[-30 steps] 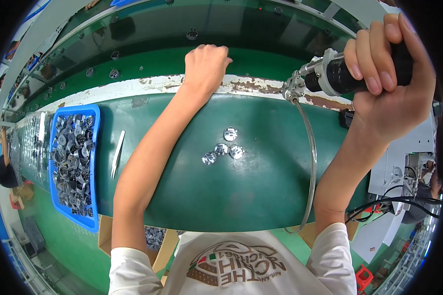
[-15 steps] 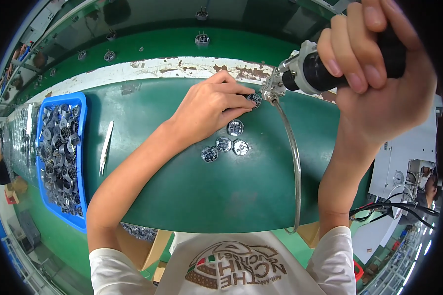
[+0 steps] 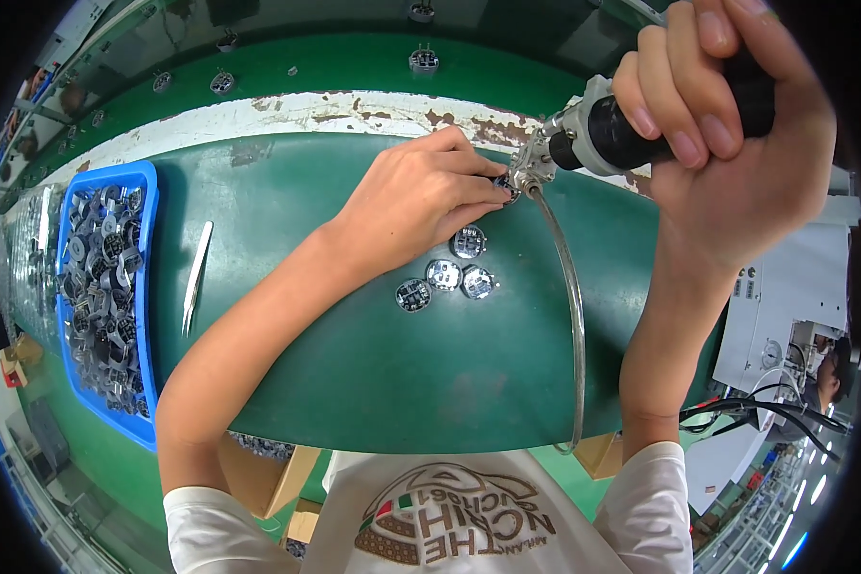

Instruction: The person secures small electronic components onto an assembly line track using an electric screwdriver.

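Right hand (image 3: pixel 727 143) gripped a black-handled power screwdriver (image 3: pixel 641 120), silver tip down on a small round metal part (image 3: pixel 503 184), mostly hidden, pinched by left hand (image 3: pixel 421 201) fingertips at the green table's (image 3: pixel 373 383) far edge.

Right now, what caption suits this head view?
Right hand brings a powered driver to a small round part pinched in the left hand fingers.

No packages, labels, signs or screens in view.
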Demonstrator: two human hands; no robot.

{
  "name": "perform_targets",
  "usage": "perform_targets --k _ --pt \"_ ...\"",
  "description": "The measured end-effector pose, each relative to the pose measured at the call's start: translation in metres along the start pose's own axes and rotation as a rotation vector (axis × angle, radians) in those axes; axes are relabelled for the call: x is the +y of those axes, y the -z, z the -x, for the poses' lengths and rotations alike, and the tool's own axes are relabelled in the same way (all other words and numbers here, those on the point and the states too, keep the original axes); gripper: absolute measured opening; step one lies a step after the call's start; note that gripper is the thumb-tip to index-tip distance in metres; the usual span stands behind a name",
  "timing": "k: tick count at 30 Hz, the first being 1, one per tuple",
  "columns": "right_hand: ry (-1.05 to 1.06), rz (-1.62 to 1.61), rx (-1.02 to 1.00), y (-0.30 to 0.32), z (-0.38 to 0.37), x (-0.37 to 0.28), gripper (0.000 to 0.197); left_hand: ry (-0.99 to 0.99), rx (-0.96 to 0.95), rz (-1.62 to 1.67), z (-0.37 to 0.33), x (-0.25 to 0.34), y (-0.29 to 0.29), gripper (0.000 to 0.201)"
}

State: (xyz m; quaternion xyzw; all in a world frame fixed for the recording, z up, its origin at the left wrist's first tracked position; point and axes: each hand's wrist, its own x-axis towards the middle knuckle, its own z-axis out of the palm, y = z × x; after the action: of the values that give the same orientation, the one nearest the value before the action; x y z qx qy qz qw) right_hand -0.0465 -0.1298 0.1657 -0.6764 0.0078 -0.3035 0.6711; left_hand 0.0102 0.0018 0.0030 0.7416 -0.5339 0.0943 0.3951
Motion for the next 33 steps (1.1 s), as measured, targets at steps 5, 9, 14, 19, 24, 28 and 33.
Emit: perform_targets --k 5,9,14,19,24,28,33 --pt "-0.022 0.032 0.086 -0.005 0.003 -0.002 0.032 -0.012 0.002 0.003 -0.002 0.001 -0.002 0.018" --pt "-0.040 0.056 0.158 -0.008 0.004 -0.003 0.035 -0.023 0.010 0.003 -0.003 0.001 -0.003 0.018" --pt "-0.059 0.093 0.199 -0.011 0.002 -0.001 0.037 -0.022 0.010 -0.010 -0.003 0.002 -0.001 0.017" --pt "0.044 -0.016 -0.012 0.008 -0.005 -0.005 0.029 -0.025 0.007 -0.012 -0.006 0.004 -0.002 0.017" --pt "0.219 -0.245 -0.366 0.061 -0.024 0.000 0.023 -0.004 0.028 -0.017 -0.004 0.001 -0.003 0.014" --pt "0.184 -0.264 -0.367 0.061 -0.023 -0.004 0.022 -0.013 0.067 -0.091 -0.004 0.003 -0.005 0.012" --pt "0.132 -0.278 -0.334 0.063 -0.018 -0.009 0.021 -0.001 0.106 -0.110 -0.002 -0.001 -0.005 0.013"
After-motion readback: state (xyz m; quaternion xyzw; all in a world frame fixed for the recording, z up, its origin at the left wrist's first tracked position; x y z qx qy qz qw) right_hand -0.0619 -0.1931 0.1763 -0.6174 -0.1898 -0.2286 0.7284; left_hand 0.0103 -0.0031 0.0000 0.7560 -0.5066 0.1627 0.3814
